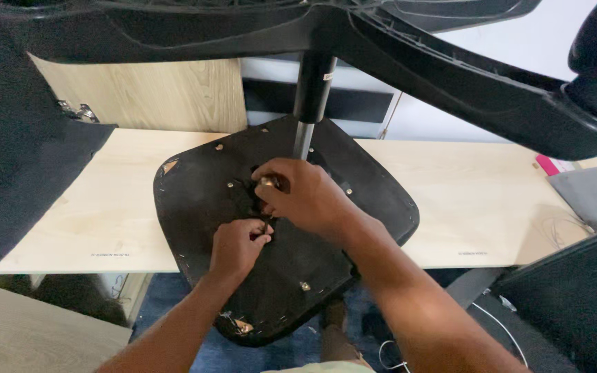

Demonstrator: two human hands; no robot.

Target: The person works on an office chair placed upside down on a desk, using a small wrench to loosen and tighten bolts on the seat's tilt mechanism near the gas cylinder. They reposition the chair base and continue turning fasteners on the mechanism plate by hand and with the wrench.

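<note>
Black seat underside (pixel 298 262) lying upturned on the pale board (pixel 478 200), near edge hanging over the blue floor, chrome column (pixel 303 138) rising from its middle to the wheeled base (pixel 450 62) overhead. Right hand (pixel 305 197) curling around a small brass piece (pixel 268 182) at the column's foot, fingers closed on it. Left hand (pixel 238 243) just nearer, pinching something small and red against the seat.

seat underside (pixel 202 186) on tabletop (pixel 464 200); chair base (pixel 450 76) above
</note>
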